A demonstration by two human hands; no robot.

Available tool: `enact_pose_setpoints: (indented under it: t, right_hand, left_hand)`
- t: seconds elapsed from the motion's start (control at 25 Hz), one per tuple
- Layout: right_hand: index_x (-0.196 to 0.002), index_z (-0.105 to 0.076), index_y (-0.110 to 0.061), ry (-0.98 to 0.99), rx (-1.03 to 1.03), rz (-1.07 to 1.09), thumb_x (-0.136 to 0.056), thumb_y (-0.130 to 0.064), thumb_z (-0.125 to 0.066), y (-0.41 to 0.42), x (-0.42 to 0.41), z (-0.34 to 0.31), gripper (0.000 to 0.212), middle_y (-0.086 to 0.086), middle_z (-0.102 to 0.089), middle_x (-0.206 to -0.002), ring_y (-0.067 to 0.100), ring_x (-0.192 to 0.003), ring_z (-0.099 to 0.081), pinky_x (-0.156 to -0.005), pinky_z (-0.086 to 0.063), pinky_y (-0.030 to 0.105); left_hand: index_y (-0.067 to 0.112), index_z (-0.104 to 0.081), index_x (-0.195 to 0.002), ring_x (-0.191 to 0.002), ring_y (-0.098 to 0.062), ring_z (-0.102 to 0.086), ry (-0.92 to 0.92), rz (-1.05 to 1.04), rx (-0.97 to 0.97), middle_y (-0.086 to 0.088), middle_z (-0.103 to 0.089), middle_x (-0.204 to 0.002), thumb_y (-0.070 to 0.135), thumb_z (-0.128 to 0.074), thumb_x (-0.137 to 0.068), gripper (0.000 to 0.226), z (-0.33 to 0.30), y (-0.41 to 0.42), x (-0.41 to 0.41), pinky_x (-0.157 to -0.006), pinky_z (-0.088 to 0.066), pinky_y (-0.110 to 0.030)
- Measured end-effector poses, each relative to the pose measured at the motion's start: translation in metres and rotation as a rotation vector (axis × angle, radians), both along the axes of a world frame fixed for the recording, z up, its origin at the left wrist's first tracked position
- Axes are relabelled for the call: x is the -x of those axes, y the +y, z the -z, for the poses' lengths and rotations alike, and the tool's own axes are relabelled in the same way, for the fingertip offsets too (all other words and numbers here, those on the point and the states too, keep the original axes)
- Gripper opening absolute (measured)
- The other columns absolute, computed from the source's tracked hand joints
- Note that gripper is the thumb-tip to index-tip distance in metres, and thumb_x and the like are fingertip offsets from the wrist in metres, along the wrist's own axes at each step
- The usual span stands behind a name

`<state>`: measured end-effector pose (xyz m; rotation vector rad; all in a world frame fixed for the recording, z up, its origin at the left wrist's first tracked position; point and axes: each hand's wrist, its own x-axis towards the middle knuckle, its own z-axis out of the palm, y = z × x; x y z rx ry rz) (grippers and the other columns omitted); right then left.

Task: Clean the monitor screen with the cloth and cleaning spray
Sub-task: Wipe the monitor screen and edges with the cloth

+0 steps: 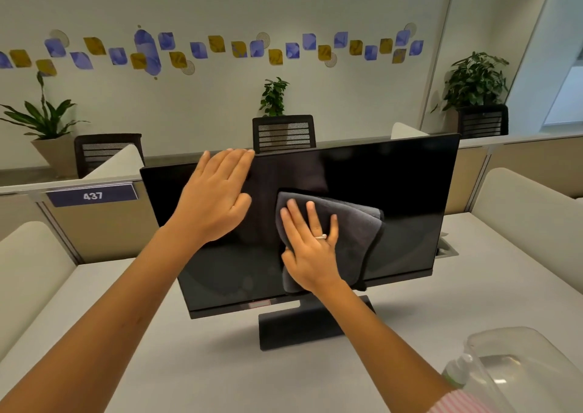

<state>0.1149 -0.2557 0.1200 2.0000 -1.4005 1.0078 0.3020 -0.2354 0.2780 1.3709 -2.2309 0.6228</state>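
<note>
Wiping was underway, by the look of it. The monitor (362, 185) stood on the worktop (195, 365), its dark screen facing the person, and the grey cloth (356, 223) lay flat against the glass just right of centre. Faint smears showed toward 7 o'clock on the screen, so that part probably still needed a pass, as did the far right toward 3 o'clock; how much had been sprayed could not be told.

The right hand (310, 248) pressed the cloth to the screen with fingers spread and straight. The left hand (217, 196) was open too, palm on the glass and fingertips over the top edge at 11 o'clock, steadying the monitor.

The spray (456, 371) stood at 5 o'clock beside a clear tub (504, 343), untouched.
</note>
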Motion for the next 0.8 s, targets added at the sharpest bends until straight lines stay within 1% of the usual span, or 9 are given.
enact_pose_setpoints:
  t: [0.08, 0.16, 0.28, 0.4, 0.52, 0.6, 0.72, 0.8]
  right_hand:
    - [-0.148, -0.014, -0.029, 0.01, -0.027, 0.051, -0.076, -0.033, -0.045, 0.005, 0.019, 0.011, 0.078, -0.009, -0.012, -0.156, 0.021, -0.146, -0.006, -0.109, -0.004, 0.062]
    - [-0.148, -0.012, -0.03, -0.024, -0.063, 0.146, -0.077, -0.035, -0.043, 0.007, 0.04, 0.018, 0.078, -0.008, -0.01, -0.156, 0.022, -0.146, -0.004, -0.106, -0.007, 0.065]
    - [-0.148, -0.002, -0.031, -0.205, -0.113, 0.259, -0.079, -0.034, -0.037, 0.006, 0.065, 0.012, 0.077, -0.009, 0.0, -0.157, 0.024, -0.145, 0.003, -0.103, -0.01, 0.069]
    - [-0.148, 0.002, -0.03, -0.353, -0.106, 0.228, -0.08, -0.029, -0.033, 0.0, 0.067, -0.005, 0.077, -0.012, 0.009, -0.156, 0.025, -0.144, 0.01, -0.106, -0.003, 0.069]
    - [-0.149, -0.004, -0.024, -0.413, -0.083, 0.193, -0.079, -0.027, -0.033, -0.006, 0.042, -0.024, 0.075, -0.006, 0.003, -0.157, 0.025, -0.144, 0.011, -0.107, 0.001, 0.069]
    - [-0.149, -0.005, -0.023, -0.416, -0.047, 0.157, -0.078, -0.026, -0.035, -0.007, 0.016, -0.034, 0.077, -0.007, 0.001, -0.157, 0.026, -0.144, 0.011, -0.107, 0.004, 0.067]
    - [-0.149, -0.01, -0.024, -0.363, 0.009, 0.122, -0.077, -0.027, -0.037, -0.008, -0.031, -0.044, 0.077, -0.004, -0.009, -0.157, 0.029, -0.144, 0.006, -0.105, 0.005, 0.068]
    - [-0.148, -0.013, -0.023, -0.312, 0.034, 0.105, -0.077, -0.027, -0.04, -0.007, -0.063, -0.046, 0.076, -0.003, -0.012, -0.156, 0.029, -0.144, 0.004, -0.105, 0.003, 0.07]
  left_hand:
    - [0.013, -0.027, -0.141, -0.134, -0.025, -0.029, 0.034, -0.037, 0.011, -0.008, -0.038, -0.143, 0.028, -0.026, -0.078, 0.065, 0.003, 0.005, -0.032, -0.115, -0.011, -0.047]
    - [0.013, -0.027, -0.14, -0.134, -0.027, -0.029, 0.08, -0.066, 0.004, -0.009, -0.038, -0.143, 0.027, -0.028, -0.08, 0.062, 0.006, 0.009, -0.062, -0.116, -0.011, -0.048]
    - [0.012, -0.028, -0.14, -0.134, -0.027, -0.028, 0.168, -0.089, -0.012, -0.01, -0.036, -0.144, 0.026, -0.029, -0.082, 0.059, 0.009, 0.014, -0.093, -0.115, -0.015, -0.05]
    - [0.012, -0.028, -0.14, -0.134, -0.026, -0.028, 0.312, -0.048, -0.075, -0.01, -0.034, -0.146, 0.026, -0.03, -0.084, 0.058, 0.011, 0.015, -0.105, -0.112, -0.027, -0.048]
    - [0.013, -0.028, -0.14, -0.135, -0.025, -0.028, 0.421, 0.005, -0.118, -0.009, -0.032, -0.147, 0.025, -0.031, -0.084, 0.058, 0.015, 0.015, -0.107, -0.111, -0.029, -0.046]
    - [0.013, -0.03, -0.139, -0.134, -0.025, -0.029, 0.465, 0.02, -0.124, -0.008, -0.033, -0.147, 0.026, -0.031, -0.084, 0.057, 0.016, 0.013, -0.105, -0.111, -0.029, -0.044]
    - [0.013, -0.031, -0.139, -0.135, -0.023, -0.029, 0.545, 0.031, -0.132, -0.008, -0.034, -0.147, 0.027, -0.028, -0.084, 0.057, 0.016, 0.01, -0.103, -0.111, -0.027, -0.04]
    - [0.014, -0.033, -0.138, -0.132, -0.019, -0.032, 0.625, 0.056, -0.166, -0.006, -0.036, -0.145, 0.026, -0.029, -0.084, 0.055, 0.016, 0.008, -0.104, -0.111, -0.029, -0.039]
